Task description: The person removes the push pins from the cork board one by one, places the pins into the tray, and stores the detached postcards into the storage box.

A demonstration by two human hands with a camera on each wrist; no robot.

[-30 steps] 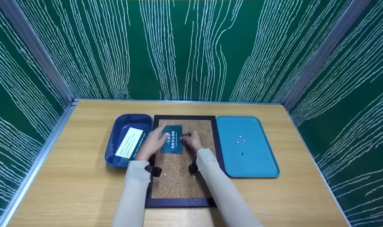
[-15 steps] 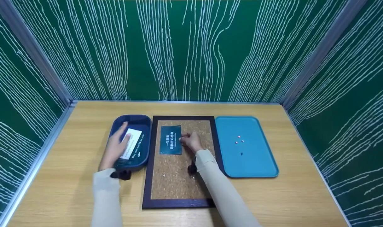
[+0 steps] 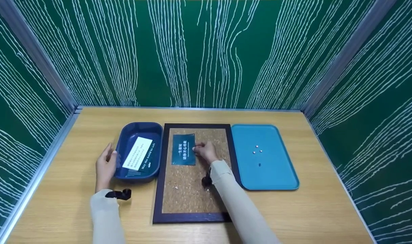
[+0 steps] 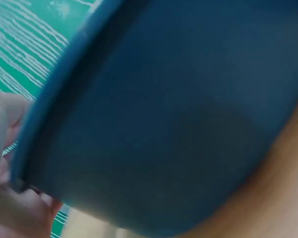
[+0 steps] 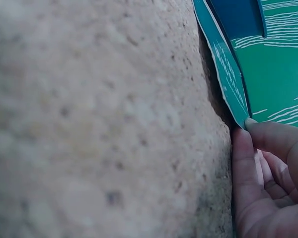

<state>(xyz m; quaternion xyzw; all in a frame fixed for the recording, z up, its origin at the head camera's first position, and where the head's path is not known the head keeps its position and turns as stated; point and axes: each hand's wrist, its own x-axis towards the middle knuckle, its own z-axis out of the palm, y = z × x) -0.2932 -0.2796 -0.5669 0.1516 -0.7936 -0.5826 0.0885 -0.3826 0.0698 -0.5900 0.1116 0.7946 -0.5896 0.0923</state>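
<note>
In the head view my right hand [image 3: 206, 151] pinches the right edge of a dark green card [image 3: 183, 149] with white lettering, lying on a framed cork board [image 3: 192, 200]. The right wrist view shows thumb and forefinger on the edge of the card [image 5: 231, 74], which stands slightly off the cork. My left hand [image 3: 105, 167] is at the left side of a dark blue bin [image 3: 151, 127], its thumb close to the rim. Part of that hand [image 4: 20, 210] is hidden behind the bin's rim in the left wrist view.
Inside the bin lie a white printed card [image 3: 138, 153] and a dark card [image 3: 151, 156] with white writing. A light blue tray [image 3: 277, 176] to the right of the board carries several small pins [image 3: 257, 146]. Green walls with white lines surround the wooden table [image 3: 56, 203].
My left hand has left the green card, passed over the bin and come to its left side. The right hand stays at the card's right edge.
</note>
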